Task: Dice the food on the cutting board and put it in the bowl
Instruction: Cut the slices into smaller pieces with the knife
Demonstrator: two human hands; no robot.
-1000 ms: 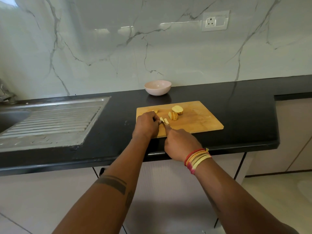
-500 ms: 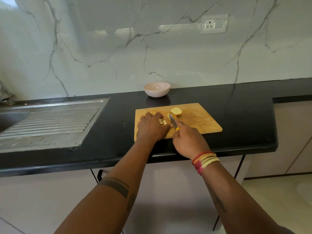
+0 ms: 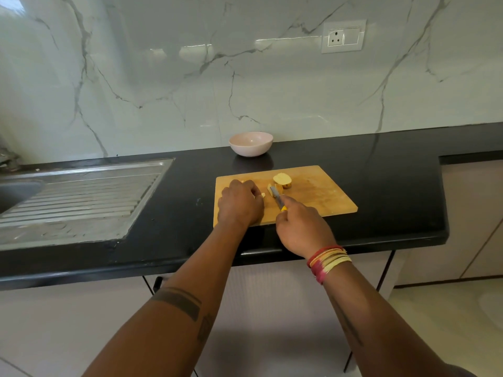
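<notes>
A yellow-handled knife (image 3: 278,199) is being gripped by the right hand (image 3: 300,229), its blade lying against the potato pieces (image 3: 280,184) on the wooden cutting board (image 3: 321,194). Small cut strips (image 3: 261,195) are being held down under the curled fingers of the left hand (image 3: 241,205). A pink bowl (image 3: 250,143) is standing behind the board on the black counter (image 3: 381,170), well apart. A steel sink drainboard (image 3: 79,197) is lying to the left, a wall socket (image 3: 343,36) being mounted above.

Between the cutting board (image 3: 321,197) and the bowl (image 3: 251,144) lies bare counter (image 3: 381,170); only potato pieces (image 3: 281,182), seemingly three, stand on the board's far half.
</notes>
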